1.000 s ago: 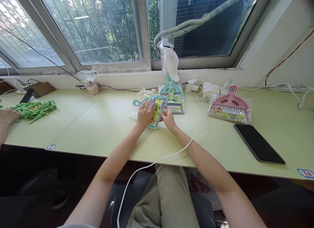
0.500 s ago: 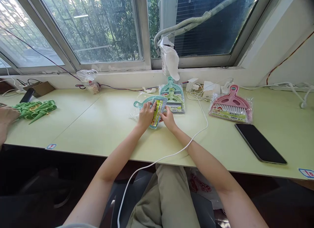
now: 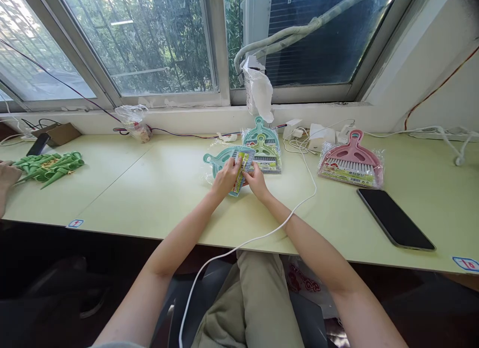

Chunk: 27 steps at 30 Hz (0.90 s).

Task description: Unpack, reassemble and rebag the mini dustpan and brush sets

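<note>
A teal mini dustpan set in clear wrap (image 3: 220, 159) lies on the pale green table (image 3: 157, 198) in front of me. My left hand (image 3: 225, 178) is closed on it, fingers pinching its yellow-green label card (image 3: 241, 169). My right hand (image 3: 255, 178) grips the same pack at its right edge, fingers curled. Just behind my hands lies a stack of wrapped teal and green dustpan sets (image 3: 264, 146). A pink wrapped dustpan set (image 3: 352, 161) rests further right.
A black phone (image 3: 394, 219) lies at the right front. A white cable (image 3: 299, 198) runs across the table to chargers (image 3: 322, 134) by the wall. Green plastic pieces (image 3: 50, 164) lie far left beside another person's hand (image 3: 6, 177). A plastic bag (image 3: 259, 91) hangs from a pipe.
My hands have closed in together on the pack's label card, and the pack has shifted slightly. The other person's hand at the far left has drawn back toward the edge.
</note>
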### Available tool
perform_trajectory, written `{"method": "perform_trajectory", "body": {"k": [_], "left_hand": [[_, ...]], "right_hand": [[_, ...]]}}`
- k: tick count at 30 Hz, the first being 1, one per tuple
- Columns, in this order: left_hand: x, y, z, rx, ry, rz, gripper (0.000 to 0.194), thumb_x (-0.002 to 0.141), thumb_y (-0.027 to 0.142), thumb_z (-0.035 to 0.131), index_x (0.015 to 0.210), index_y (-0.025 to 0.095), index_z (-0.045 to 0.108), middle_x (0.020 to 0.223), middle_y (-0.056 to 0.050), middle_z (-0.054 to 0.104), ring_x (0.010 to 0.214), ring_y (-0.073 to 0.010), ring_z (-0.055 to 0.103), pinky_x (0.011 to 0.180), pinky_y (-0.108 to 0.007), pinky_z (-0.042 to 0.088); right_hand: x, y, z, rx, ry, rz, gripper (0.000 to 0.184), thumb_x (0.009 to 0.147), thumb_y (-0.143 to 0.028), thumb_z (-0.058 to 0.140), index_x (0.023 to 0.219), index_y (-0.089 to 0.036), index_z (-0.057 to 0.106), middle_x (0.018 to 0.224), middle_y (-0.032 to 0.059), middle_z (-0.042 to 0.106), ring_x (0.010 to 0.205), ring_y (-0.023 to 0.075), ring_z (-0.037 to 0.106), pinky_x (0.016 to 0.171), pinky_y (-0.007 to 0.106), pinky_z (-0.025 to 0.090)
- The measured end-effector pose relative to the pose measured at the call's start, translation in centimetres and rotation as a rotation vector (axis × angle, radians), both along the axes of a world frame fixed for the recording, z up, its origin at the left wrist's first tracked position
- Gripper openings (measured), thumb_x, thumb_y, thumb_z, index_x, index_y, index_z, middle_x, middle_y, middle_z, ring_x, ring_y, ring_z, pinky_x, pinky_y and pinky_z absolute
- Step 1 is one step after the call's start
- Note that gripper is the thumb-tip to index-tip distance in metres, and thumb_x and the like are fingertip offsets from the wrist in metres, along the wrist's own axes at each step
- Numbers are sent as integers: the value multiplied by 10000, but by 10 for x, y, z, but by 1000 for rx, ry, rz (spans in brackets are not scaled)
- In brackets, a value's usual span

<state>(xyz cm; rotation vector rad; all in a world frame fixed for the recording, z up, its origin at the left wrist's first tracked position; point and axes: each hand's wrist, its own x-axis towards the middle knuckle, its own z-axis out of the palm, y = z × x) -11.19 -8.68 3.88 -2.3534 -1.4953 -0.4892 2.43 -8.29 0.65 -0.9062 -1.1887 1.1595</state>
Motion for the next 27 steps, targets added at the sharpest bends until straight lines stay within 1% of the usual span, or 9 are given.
{"method": "perform_trajectory", "body": {"k": [6,10,15,17,21,24,27], "left_hand": [[-1,2,-1,21,36,9,559,956,133,366,1510,207,347,1160,-141,547,1107,-231,593,753,-253,550],[1,1,-1,14,43,42,530,967,164,388,1493,228,380,1113,-128,559,1055,-221,610,727,-245,549],[3,-2,2,23,75,49,510,970,151,392,1471,243,409,1093,-124,580,994,-216,627,722,-257,544],[2,-4,3,32,100,37,505,968,134,378,1460,241,421,1088,-125,593,986,-217,629,726,-262,541],[-1,-4,3,55,116,-41,483,969,122,352,1424,248,455,1111,-129,612,1027,-222,624,752,-272,534],[0,-3,2,72,81,-58,462,983,143,327,1412,246,462,1112,-123,624,1030,-222,620,764,-281,518],[1,-3,4,67,-58,9,427,995,221,358,1412,239,445,1110,-112,636,1031,-223,613,745,-280,500]], "right_hand": [[1,2,-2,-6,37,-17,633,717,-369,686,1292,-213,470,718,-14,689,625,212,669,604,407,620],[5,4,1,-5,63,-93,634,709,-399,689,1272,-217,461,821,28,705,697,226,688,603,392,617],[11,6,5,-1,96,-179,684,717,-425,667,1312,-204,412,890,62,710,759,248,701,630,415,622],[12,6,6,4,105,-202,691,720,-430,660,1320,-204,404,906,70,708,784,250,701,642,418,624],[13,5,7,18,110,-223,690,734,-408,635,1346,-202,391,924,72,707,783,239,696,634,401,627],[13,5,8,27,105,-232,676,748,-394,622,1353,-206,387,925,72,707,759,232,691,615,389,622],[14,5,9,21,113,-250,665,754,-402,623,1346,-209,388,960,84,706,777,233,694,629,395,622]]}}
